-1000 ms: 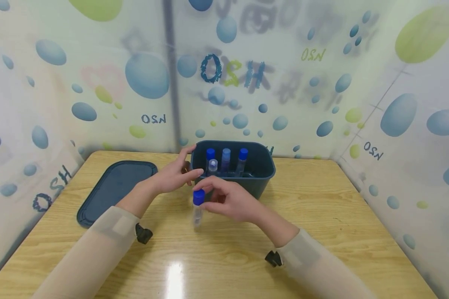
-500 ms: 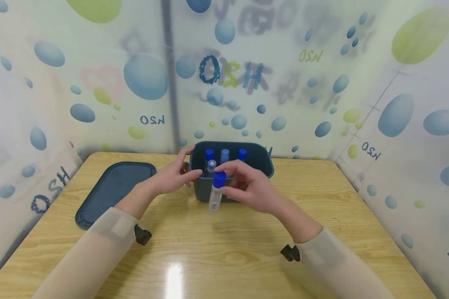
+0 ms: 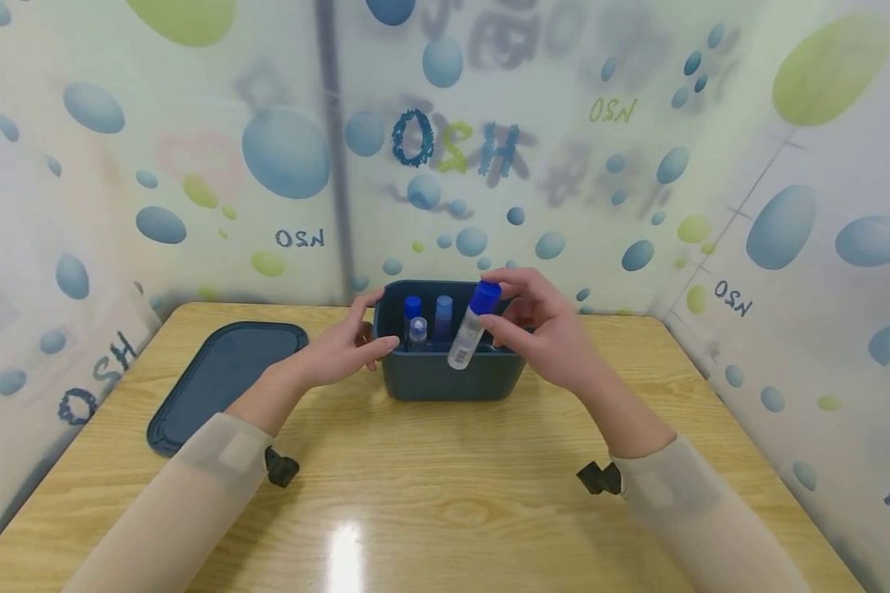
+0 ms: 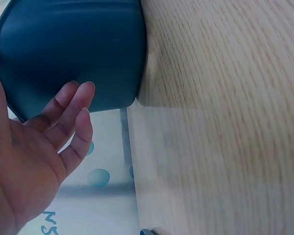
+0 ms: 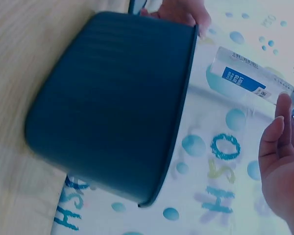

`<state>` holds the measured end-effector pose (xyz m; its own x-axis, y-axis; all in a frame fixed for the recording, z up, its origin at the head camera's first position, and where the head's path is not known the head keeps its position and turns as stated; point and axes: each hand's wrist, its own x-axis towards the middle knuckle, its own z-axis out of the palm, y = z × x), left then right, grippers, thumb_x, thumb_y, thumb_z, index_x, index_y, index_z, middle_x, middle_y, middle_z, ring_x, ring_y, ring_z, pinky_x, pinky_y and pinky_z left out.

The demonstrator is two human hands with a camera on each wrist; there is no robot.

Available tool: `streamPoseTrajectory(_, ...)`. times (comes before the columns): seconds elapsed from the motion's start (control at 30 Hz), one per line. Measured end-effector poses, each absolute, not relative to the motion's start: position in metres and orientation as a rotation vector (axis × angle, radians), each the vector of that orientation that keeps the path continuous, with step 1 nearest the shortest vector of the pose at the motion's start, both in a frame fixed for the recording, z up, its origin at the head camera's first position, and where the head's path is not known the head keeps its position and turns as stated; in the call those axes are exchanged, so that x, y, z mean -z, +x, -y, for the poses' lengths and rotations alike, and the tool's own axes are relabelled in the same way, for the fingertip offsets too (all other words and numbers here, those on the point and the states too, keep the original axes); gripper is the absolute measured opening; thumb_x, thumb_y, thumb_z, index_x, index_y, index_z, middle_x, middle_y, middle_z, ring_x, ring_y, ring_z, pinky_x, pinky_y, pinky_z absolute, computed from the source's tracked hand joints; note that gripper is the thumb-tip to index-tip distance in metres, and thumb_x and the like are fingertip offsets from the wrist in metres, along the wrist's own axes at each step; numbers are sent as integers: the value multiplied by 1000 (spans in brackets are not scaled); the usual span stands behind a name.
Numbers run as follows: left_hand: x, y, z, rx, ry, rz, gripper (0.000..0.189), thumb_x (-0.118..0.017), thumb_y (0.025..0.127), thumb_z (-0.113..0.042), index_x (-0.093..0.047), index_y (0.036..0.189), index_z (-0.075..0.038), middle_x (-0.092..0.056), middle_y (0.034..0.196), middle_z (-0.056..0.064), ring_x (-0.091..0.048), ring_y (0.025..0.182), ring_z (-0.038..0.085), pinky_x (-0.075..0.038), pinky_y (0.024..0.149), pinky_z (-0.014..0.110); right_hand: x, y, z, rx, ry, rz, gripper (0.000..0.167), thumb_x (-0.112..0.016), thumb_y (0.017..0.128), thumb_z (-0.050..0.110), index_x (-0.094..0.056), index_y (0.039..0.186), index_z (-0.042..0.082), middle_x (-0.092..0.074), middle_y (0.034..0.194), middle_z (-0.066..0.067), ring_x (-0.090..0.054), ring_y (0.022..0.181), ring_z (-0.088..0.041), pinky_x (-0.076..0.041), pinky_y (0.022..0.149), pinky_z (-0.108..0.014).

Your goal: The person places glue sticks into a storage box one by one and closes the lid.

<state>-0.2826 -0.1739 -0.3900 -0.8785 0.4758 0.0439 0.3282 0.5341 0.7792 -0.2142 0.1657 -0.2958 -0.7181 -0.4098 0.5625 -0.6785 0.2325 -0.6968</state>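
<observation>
- In the right wrist view, the clear tube [image 5: 257,81] carries a blue label [image 5: 244,81] with white lettering, too small to read surely, and a barcode [image 5: 261,92].
- On the back wall [image 3: 601,272], large characters at upper centre of the head view read O, 2, H, the 2 in green; the smaller dark group to their lower left looks like OSN.
- Similar lettering runs up the left wall [image 3: 15,198] at lower left.
- The right hand [image 3: 545,333], right of centre, pinches the tube by its blue cap [image 3: 485,297].
- That tube leans, cap to the upper right, and in the head view crosses the front rim of the dark bin [image 3: 452,380]; the right wrist view shows it apart from the bin.
- The left hand [image 3: 341,350], fingers spread and relaxed, touches the bin's left end, well apart from the held tube.
- Inside the bin stand a blue-capped tube [image 3: 413,307], a round-tipped clear tube [image 3: 419,331] and a pale-blue-topped tube [image 3: 443,317].
- A dark flat panel [image 3: 222,387] lies on the tabletop [image 3: 430,494], left of centre.
</observation>
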Motion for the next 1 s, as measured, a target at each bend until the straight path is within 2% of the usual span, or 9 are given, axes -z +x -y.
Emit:
streamPoseTrajectory(0.47, 389, -281, 173, -1275, 680, -2577, 93, -61, 111, -53, 2, 177, -33, -71, 101, 16, -73, 94, 36, -55, 85, 42, 297, -241, -187, -1460, 811, 2282, 50, -74, 102, -2, -60, 149, 4, -69, 120, -21, -69, 70, -15, -61, 74, -23)
streamPoseTrajectory(0.67, 389, -282, 173, -1275, 686, -2576, 94, -62, 111, -51, 2, 177, -31, -70, 98, 17, -72, 92, 36, -54, 85, 41, 306, -252, -189, -1382, 734, 2405, 48, -75, 105, 9, -61, 151, 13, -69, 128, -17, -67, 71, -13, -60, 71, -27)
streamPoseTrajectory(0.83, 389, -283, 174, -1279, 690, -2574, 95, -62, 111, -50, 3, 177, -30, -70, 98, 17, -72, 91, 35, -54, 84, 40, 316, -261, -185, -1332, 722, 2480, 48, -75, 106, 16, -61, 152, 19, -70, 130, -16, -69, 75, -18, -58, 70, -28)
streamPoseTrajectory(1.0, 389, -282, 174, -1267, 676, -2590, 94, -62, 111, -53, 1, 177, -31, -70, 97, 16, -73, 92, 34, -54, 84, 40, 324, -268, -178, -1289, 727, 2532, 47, -75, 107, 18, -60, 152, 18, -70, 129, -17, -68, 80, -25, -58, 73, -31)
